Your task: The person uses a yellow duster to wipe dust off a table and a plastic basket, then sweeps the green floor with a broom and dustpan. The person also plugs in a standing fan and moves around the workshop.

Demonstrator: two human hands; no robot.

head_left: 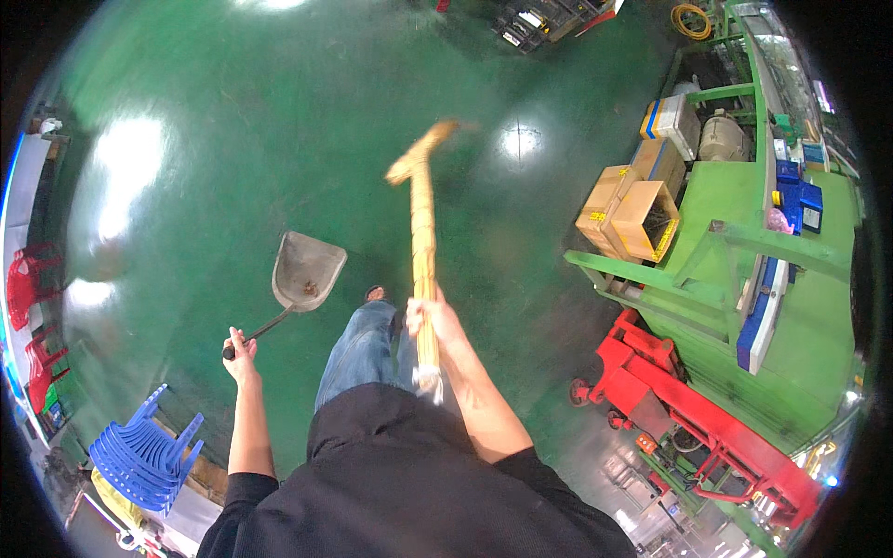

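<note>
My left hand (pixel 239 352) is closed round the dark grip of a long-handled dustpan (pixel 305 265). Its grey metal pan hangs out ahead of me to the left, with a little brown debris in it. In my right hand (pixel 433 319) is a straw broom (pixel 422 219), gripped near the lower end of its yellowish wrapped handle. The broom's head points away from me and is smeared by motion. Below it spreads a glossy green floor (pixel 233 167). Whether the pan touches the floor I cannot tell.
Cardboard boxes (pixel 614 200) stand beside a green workbench (pixel 809 307) on the right, with a red wheeled machine (pixel 670 391) nearer me. Stacked blue plastic chairs (pixel 144 456) are at the lower left, red chairs (pixel 33 279) at the far left. Dark equipment (pixel 539 20) lies far ahead.
</note>
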